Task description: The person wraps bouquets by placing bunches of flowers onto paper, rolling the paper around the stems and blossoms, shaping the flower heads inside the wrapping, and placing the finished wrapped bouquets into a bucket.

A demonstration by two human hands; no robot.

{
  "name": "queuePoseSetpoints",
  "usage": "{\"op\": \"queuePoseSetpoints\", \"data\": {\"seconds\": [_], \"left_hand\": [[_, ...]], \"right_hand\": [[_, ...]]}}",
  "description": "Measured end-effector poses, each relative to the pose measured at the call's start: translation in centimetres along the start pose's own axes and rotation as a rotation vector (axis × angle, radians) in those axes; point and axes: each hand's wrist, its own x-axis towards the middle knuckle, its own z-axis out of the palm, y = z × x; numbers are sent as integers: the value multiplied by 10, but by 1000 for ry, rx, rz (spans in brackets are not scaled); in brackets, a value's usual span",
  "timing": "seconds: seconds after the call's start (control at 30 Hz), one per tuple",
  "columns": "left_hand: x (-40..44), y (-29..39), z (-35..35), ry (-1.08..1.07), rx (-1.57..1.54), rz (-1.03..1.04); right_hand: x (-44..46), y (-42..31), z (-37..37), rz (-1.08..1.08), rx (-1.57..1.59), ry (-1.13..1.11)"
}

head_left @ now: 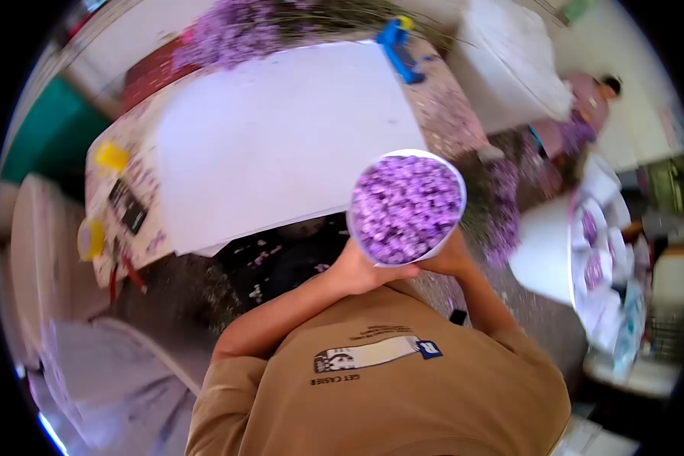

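Observation:
A bouquet of small purple flowers in a white paper wrap is held upright in front of my chest, its blossoms facing up at me. My left hand is closed around the near left side of the wrap, below the rim. On the right side, my right hand grips the wrap too, its fingers partly hidden behind the bouquet. Stems and the lower end of the wrap are out of sight. Just beyond the bouquet, large white paper sheets lie on the table.
Loose purple flowers and a blue tape dispenser are at the table's far side. Yellow tape rolls and a phone lie left. A white bucket with wrapped bouquets stands right. Another person sits farther back.

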Motion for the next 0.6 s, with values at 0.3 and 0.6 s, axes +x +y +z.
{"op": "queuePoseSetpoints", "data": {"seconds": [0.3,0.6], "left_hand": [[-15,87,-109,195,208,384],[-259,169,-326,1477,527,512]], "right_hand": [[92,-37,-99,-298,329,-102],[163,-100,-228,-562,322,450]]}}
